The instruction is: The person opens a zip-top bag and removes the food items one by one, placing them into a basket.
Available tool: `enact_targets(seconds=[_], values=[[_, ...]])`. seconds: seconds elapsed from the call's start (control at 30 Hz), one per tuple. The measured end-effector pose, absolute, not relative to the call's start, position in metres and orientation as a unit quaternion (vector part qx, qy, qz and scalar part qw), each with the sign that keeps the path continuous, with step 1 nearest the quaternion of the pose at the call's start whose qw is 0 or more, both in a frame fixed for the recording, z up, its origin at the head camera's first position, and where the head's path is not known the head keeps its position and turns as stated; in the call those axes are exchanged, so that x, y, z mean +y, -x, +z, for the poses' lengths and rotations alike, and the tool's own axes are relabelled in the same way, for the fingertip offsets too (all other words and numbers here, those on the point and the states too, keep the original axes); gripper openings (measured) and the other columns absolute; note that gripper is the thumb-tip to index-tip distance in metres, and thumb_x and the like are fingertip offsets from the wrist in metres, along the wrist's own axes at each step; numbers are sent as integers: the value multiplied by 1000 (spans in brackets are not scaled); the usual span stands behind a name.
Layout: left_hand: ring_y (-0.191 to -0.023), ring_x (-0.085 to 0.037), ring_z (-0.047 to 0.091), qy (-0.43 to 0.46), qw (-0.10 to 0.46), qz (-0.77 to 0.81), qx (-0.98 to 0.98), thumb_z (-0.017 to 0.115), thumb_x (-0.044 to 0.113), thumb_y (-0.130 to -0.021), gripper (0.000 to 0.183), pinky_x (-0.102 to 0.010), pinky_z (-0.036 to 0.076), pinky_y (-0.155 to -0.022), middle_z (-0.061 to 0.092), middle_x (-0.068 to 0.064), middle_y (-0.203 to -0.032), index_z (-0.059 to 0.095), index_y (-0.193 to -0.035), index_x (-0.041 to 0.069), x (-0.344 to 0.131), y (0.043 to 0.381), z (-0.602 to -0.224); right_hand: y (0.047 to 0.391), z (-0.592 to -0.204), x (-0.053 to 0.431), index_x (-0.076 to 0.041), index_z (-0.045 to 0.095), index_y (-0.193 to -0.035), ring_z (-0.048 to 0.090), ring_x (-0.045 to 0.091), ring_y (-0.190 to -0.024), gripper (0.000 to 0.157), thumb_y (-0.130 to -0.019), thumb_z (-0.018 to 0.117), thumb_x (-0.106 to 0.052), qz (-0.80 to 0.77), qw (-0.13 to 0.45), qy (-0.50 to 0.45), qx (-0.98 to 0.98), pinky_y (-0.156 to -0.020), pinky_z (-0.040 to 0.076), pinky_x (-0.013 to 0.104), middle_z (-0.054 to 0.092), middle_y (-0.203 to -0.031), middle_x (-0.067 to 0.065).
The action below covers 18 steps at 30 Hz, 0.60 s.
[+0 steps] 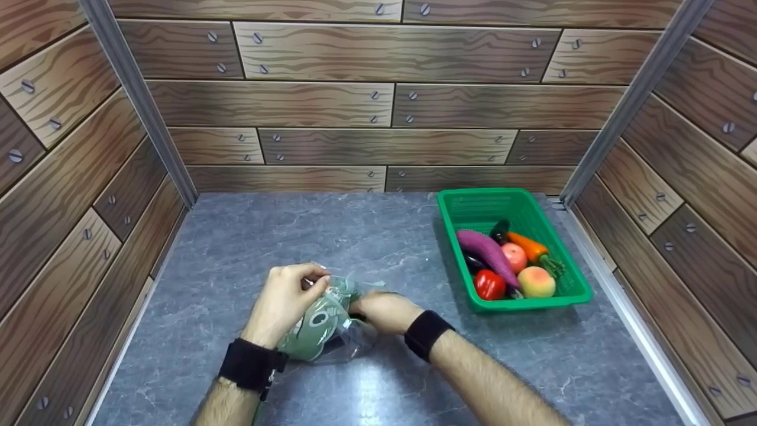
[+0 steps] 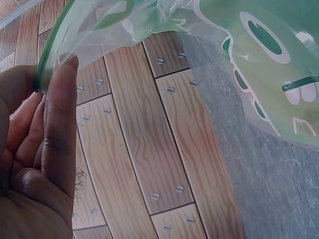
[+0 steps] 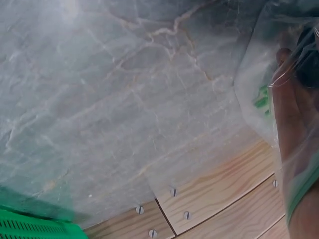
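Note:
A zip-top plastic bag (image 1: pixel 309 338), clear with a green cartoon face printed on it, lies tilted on the grey table between the hands. My left hand (image 1: pixel 287 296) pinches its green-edged rim between thumb and index finger, close up in the left wrist view at the zip strip (image 2: pixel 50 47). Reaching into the bag's mouth from the right is my right hand (image 1: pixel 387 310). Through the clear plastic in the right wrist view, its fingers (image 3: pixel 289 104) show around a smooth dark object (image 3: pixel 308 62), whose kind is hidden by plastic and shadow.
A green plastic basket (image 1: pixel 446 236) stands at the right back. Inside lie a purple eggplant (image 1: pixel 482 247), a carrot (image 1: pixel 526 245), a red bell pepper (image 1: pixel 489 285), a peach (image 1: pixel 536 282), a pinkish round fruit (image 1: pixel 514 258) and dark produce. Wood-patterned walls (image 1: pixel 313 106) enclose the table.

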<state>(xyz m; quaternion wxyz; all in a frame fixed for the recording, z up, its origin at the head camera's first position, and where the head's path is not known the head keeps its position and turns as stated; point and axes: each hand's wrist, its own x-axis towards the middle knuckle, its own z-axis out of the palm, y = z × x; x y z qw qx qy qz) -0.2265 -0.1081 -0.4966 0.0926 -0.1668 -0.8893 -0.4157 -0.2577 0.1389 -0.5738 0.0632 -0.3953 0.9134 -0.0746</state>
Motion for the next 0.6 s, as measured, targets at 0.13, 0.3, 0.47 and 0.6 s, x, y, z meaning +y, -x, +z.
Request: enact_targets(seconds=[0.13,0.3,0.47,0.6], values=[[-85,-9,81,163,92,-421,-888,86,14,-107,8,-29,67,-77,91,-1,-100,93,-111,13,-109,226,-495,260,-568,142,-20,82,-106,80,13,-87,10,-109,81,-10,-69,37,413,907,-81,69,29,85,-94,-3],[-83,-7,79,160,94,-425,-886,86,13,-106,8,-25,65,-74,91,-1,-98,93,-110,15,-108,226,-493,260,-561,144,-18,82,-104,84,15,-91,11,-112,81,-25,-70,15,430,900,-84,70,31,87,-97,-2],[-83,-8,80,159,100,-421,-887,86,13,-106,7,-25,64,-74,90,0,-97,93,-108,15,-108,226,-491,258,-552,146,-17,83,-105,86,18,-93,13,-111,83,-29,-62,4,434,899,-86,72,34,88,-100,1],[-83,-8,79,157,101,-419,-889,86,13,-107,7,-24,63,-73,90,0,-96,93,-109,14,-108,226,-490,258,-541,150,-16,82,-110,87,21,-95,12,-107,87,-26,-55,1,431,900,-87,72,38,89,-103,3]])
